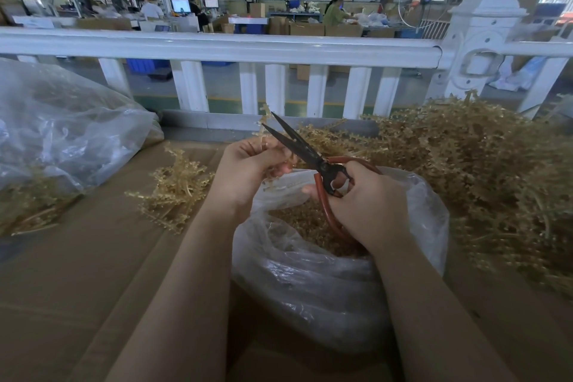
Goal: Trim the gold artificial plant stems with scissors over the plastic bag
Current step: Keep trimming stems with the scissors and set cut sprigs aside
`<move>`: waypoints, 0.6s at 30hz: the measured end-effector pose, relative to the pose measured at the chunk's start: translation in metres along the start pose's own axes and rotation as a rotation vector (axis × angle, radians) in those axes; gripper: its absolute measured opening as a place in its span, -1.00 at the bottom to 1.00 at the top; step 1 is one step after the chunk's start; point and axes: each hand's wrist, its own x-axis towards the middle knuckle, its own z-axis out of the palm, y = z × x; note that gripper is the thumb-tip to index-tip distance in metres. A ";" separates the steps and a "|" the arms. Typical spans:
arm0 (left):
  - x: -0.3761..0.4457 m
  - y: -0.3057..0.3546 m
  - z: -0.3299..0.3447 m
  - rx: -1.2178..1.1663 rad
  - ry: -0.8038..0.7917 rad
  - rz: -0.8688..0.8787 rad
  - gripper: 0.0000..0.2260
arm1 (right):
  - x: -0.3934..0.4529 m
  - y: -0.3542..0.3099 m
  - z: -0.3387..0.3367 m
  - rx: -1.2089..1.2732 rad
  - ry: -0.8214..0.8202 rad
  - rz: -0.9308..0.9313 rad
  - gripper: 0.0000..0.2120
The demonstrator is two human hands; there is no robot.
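The left hand (248, 170) is pinching a gold stem (263, 121) upright above the open plastic bag (325, 273), while the right hand (362, 205) is gripping the red handles of the scissors (305, 153), whose dark blades are standing parted around that stem. Gold trimmings are lying inside the bag, with a big heap of stems (480, 164) sitting just to its right and a smaller bunch (176, 189) lying on the cardboard table (77, 273) to its left.
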 end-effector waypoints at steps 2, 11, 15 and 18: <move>0.000 0.000 0.002 0.004 -0.002 -0.004 -0.78 | 0.000 0.000 0.000 0.000 -0.005 0.003 -0.41; 0.002 -0.003 0.001 -0.138 0.094 -0.005 -0.91 | 0.000 0.003 0.001 0.028 -0.014 0.024 -0.35; 0.001 -0.002 0.002 -0.137 0.098 0.014 -0.96 | -0.001 0.003 0.001 0.073 0.009 0.012 -0.36; 0.002 -0.002 0.002 -0.066 0.093 0.029 -0.95 | 0.000 0.002 -0.002 0.076 0.026 0.007 -0.40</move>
